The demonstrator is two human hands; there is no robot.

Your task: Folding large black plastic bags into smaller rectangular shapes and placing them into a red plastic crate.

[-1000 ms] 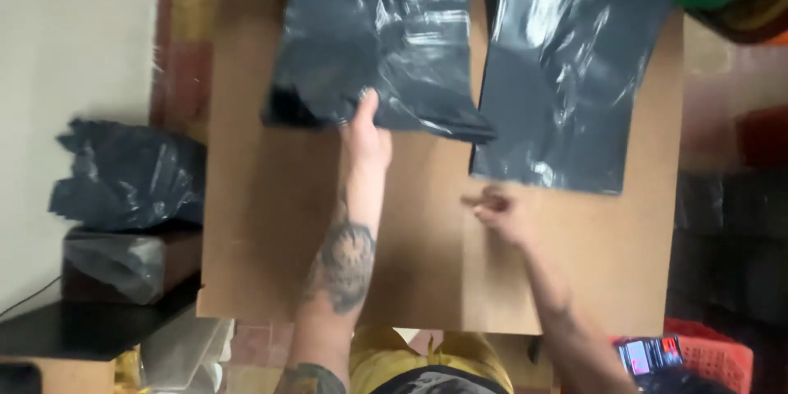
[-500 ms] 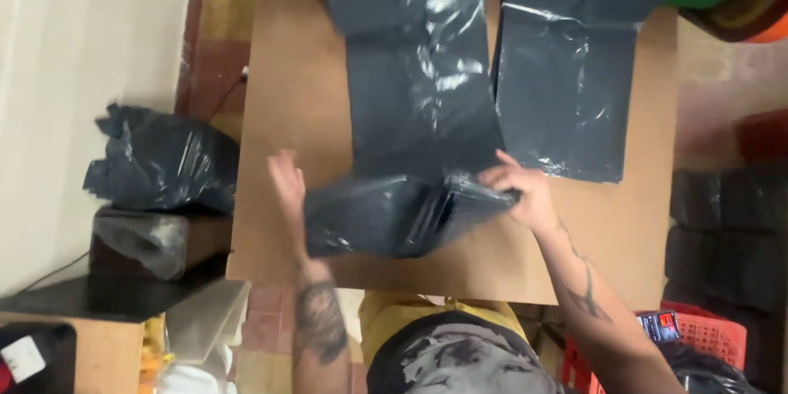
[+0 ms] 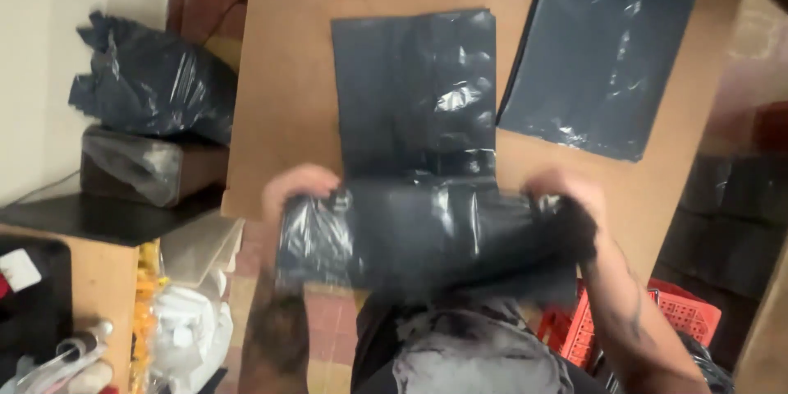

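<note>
A dark grey plastic bag (image 3: 414, 115) lies flat on the brown table (image 3: 295, 74), its near end lifted and bunched toward me. My left hand (image 3: 297, 189) grips the left corner of that lifted end, and my right hand (image 3: 566, 197) grips the right corner. Both hands sit at the table's near edge and are blurred by motion. A second stack of flat dark grey bags (image 3: 599, 57) lies on the table to the right, untouched.
Left of the table, a crumpled dark bag (image 3: 152, 86) rests on a wrapped box (image 3: 144, 164) above a black surface. A red plastic crate (image 3: 665, 320) stands on the floor at lower right. Dark crates (image 3: 739, 205) line the right side.
My hands have pulled the near end of the bag back to the table's front edge. Earlier, my left hand lay on the bag and the right was on the bare table.
</note>
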